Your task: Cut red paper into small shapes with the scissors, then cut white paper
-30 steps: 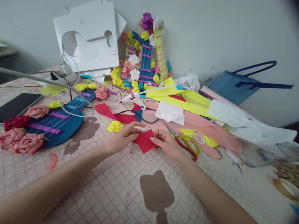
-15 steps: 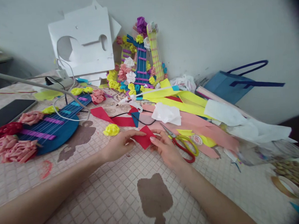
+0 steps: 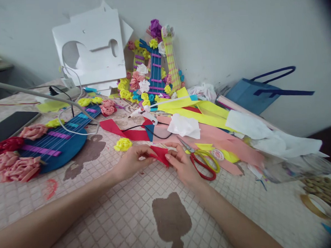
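Observation:
Between my hands is a small piece of red crepe paper [image 3: 161,154], held a little above the table. My left hand [image 3: 135,160] pinches its left corner between thumb and fingers. On the other side, my right hand [image 3: 180,161] grips the right edge, thumb in front. The paper now looks bent over, with its upper edge nearly level. Scissors [image 3: 205,162] with red and yellow handles lie just right of my right hand. A yellow paper flower [image 3: 123,144] rests beyond my left wrist, and a red strip [image 3: 112,127] lies behind it.
A white glue gun [image 3: 144,114] with a black cord lies behind my hands. Yellow strips [image 3: 206,112] and pink sheets [image 3: 219,141] spread to the right. A blue paper guitar [image 3: 63,144] with flowers is at left, and a tape roll [image 3: 315,206] at right.
The red paper has gone from a flat diamond facing me to a bent, narrower shape. My left thumb has closed in on its left corner.

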Tool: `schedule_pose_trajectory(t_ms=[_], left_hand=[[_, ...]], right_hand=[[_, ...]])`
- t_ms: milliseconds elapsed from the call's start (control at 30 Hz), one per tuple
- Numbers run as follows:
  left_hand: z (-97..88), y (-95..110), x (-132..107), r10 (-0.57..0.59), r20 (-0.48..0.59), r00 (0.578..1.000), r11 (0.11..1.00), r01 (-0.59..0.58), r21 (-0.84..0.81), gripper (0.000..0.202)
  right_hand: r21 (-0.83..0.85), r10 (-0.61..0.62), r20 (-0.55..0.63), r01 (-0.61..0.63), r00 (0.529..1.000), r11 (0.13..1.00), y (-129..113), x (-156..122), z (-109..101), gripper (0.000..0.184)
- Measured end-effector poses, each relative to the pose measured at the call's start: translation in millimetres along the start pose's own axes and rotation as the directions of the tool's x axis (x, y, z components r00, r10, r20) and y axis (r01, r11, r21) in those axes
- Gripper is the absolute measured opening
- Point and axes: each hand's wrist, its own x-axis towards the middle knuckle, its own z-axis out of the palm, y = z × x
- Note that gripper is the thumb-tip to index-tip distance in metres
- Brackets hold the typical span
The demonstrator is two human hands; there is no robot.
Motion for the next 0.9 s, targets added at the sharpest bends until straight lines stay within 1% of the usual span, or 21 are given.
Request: schedule_pose_trajectory(t_ms=[67, 133, 200, 267, 300, 367, 433, 567, 733, 833, 900], left_hand=[[1.5, -1, 0, -0.015, -0.036, 0.999, 0.997, 0.012, -0.077, 0.008], [2.8, -3, 0, -0.026, -0.062, 0.998, 0.988, 0.016, -0.152, 0.008], [3.8, -4, -1, -0.041, -0.081, 0.996, 0.980, 0.024, -0.198, 0.008], [4.5, -4, -1, -0.055, -0.091, 0.994, 0.974, 0.034, -0.223, 0.009], [4.9, -3, -1, -0.060, -0.094, 0.994, 0.973, 0.037, -0.229, 0.009], [5.8, -1, -1, -0.066, -0.098, 0.993, 0.974, 0.043, -0.220, 0.009], [7.2, 1, -1, -0.075, -0.094, 0.993, 0.978, 0.055, -0.201, 0.009], [11.3, 5, -4, -0.118, -0.080, 0.990, 0.967, 0.096, -0.238, 0.016], [15.0, 4, -5, -0.190, -0.139, 0.972, 0.943, 0.141, -0.301, 0.017], [16.1, 1, -5, -0.205, -0.165, 0.965, 0.930, 0.140, -0.339, 0.016], [16.7, 0, -5, -0.201, -0.190, 0.961, 0.921, 0.119, -0.371, 0.018]], right_hand=[[0.004, -0.047, 0.068, 0.047, 0.997, 0.999, -1, -1, 0, 0.030], [-0.061, -0.117, 0.113, 0.124, 0.987, 0.990, -1, -2, 1, 0.028], [-0.148, -0.184, 0.102, 0.197, 0.978, 0.969, -1, -3, 3, 0.031], [-0.199, -0.226, 0.067, 0.235, 0.972, 0.952, 0, -3, 4, 0.038], [-0.212, -0.238, 0.052, 0.243, 0.970, 0.946, 0, -3, 4, 0.037], [-0.253, -0.242, 0.033, 0.242, 0.970, 0.937, 0, -4, 4, 0.023], [-0.299, -0.226, -0.001, 0.215, 0.974, 0.930, -1, -4, 4, 0.009], [-0.314, -0.187, -0.071, 0.156, 0.980, 0.937, -2, -5, 4, 0.011], [-0.267, -0.138, -0.134, 0.098, 0.981, 0.959, 0, -7, 8, 0.014], [-0.234, -0.118, -0.165, 0.078, 0.979, 0.969, 3, -7, 10, 0.015], [-0.204, -0.117, -0.179, 0.080, 0.977, 0.976, 5, -7, 11, 0.015]])
